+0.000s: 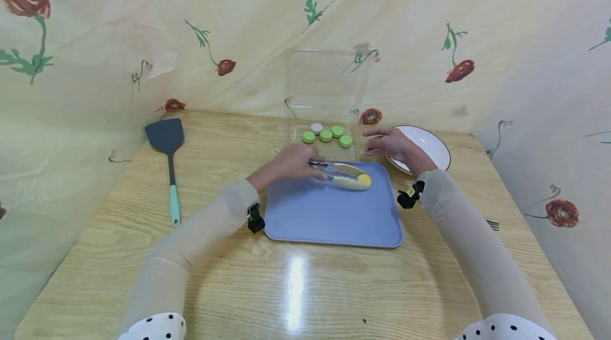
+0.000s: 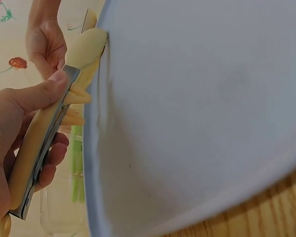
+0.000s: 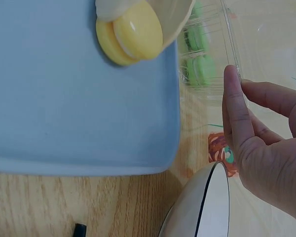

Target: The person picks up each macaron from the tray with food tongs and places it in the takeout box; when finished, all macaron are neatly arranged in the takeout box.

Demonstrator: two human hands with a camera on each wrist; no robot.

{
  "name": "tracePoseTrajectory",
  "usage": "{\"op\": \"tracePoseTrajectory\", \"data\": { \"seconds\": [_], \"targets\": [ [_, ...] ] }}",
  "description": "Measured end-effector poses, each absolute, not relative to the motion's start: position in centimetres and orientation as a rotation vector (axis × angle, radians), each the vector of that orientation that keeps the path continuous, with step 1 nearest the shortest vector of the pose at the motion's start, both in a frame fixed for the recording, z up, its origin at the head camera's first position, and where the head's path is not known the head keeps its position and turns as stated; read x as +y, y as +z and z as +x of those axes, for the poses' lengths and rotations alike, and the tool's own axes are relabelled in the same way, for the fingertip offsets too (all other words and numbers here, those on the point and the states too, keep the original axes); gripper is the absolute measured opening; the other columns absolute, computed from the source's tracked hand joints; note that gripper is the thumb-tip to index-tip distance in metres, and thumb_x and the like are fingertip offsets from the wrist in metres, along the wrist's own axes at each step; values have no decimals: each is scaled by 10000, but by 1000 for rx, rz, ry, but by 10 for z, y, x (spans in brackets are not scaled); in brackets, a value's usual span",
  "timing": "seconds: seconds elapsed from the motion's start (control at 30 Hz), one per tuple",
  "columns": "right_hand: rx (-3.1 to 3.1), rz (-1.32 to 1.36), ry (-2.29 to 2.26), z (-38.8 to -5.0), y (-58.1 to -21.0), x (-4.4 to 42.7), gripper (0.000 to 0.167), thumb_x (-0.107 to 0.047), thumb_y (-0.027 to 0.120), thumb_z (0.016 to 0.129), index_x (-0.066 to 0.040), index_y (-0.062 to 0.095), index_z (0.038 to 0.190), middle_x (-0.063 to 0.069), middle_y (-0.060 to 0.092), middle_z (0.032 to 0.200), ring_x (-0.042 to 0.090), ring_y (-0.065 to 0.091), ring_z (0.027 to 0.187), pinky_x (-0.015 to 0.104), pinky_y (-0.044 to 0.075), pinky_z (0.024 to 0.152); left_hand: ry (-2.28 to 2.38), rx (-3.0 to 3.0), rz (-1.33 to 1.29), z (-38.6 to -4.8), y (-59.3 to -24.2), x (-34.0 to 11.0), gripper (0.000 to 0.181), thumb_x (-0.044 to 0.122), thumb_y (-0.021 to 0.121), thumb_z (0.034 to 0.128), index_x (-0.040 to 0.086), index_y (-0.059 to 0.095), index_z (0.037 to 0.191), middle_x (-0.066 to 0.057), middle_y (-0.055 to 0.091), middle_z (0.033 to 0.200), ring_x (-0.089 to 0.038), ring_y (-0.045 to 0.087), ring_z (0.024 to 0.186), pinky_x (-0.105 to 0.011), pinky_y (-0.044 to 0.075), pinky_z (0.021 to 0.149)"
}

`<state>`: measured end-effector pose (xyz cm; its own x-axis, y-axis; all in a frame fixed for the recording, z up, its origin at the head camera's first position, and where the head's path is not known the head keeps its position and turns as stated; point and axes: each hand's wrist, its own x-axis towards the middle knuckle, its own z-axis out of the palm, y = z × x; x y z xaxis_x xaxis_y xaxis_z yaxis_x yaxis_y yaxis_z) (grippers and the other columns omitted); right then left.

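Observation:
My left hand (image 1: 298, 162) grips a pair of tongs (image 2: 39, 133) with cream-coloured tips and handle covers. Between the tong tips is a yellow macaron (image 3: 133, 34), low over the right part of a blue tray (image 1: 329, 218); whether it touches the tray I cannot tell. My right hand (image 1: 393, 146) holds nothing, its fingers extended beside the right edge of a clear plastic box (image 1: 298, 146); contact with the box is unclear. Inside that box sit several green macarons (image 1: 326, 136) and one pale lilac macaron (image 1: 316, 128). Its lid (image 1: 326, 77) stands raised behind.
A white dark-rimmed bowl (image 1: 427, 144) stands just behind the right wrist. On the left lies a spatula (image 1: 165, 136) with a mint handle. A fork's tines (image 1: 492, 225) show beyond the right forearm. Floral cloth (image 1: 258, 27) hangs behind the wooden table (image 1: 229, 287).

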<state>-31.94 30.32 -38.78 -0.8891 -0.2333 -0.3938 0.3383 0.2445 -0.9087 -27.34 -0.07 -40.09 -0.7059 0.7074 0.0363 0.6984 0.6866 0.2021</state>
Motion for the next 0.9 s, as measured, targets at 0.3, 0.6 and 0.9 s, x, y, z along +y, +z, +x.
{"op": "tracePoseTrajectory", "data": {
  "seconds": [0.3, 0.6, 0.9],
  "targets": [
    [2080, 118, -1689, -321, -389, 304, 605, 16, 579, 1007, 67, 323, 1553, 83, 673, 1043, 104, 689, 852, 294, 591, 871, 320, 2864, 1162, -276, -399, -21, 616, 601, 755, 843, 226, 693, 1329, 28, 628, 875, -96, 430, 673, -238, 301, 575],
    [2094, 108, -1672, -320, -388, 303, 587, 15, 565, 1013, 64, 333, 1550, 73, 680, 1020, 100, 693, 853, 314, 581, 911, 338, 2865, 1139, -278, -395, -47, 590, 566, 768, 849, 207, 712, 1313, -2, 677, 986, -130, 497, 737, -277, 337, 611],
    [2078, 99, -1682, -318, -387, 304, 591, 15, 559, 1017, 69, 317, 1554, 51, 691, 999, 101, 696, 858, 300, 586, 891, 367, 2877, 1091, -276, -377, -76, 575, 541, 772, 856, 199, 713, 1315, -24, 723, 1134, -185, 641, 895, -375, 487, 734]
  ]
}}
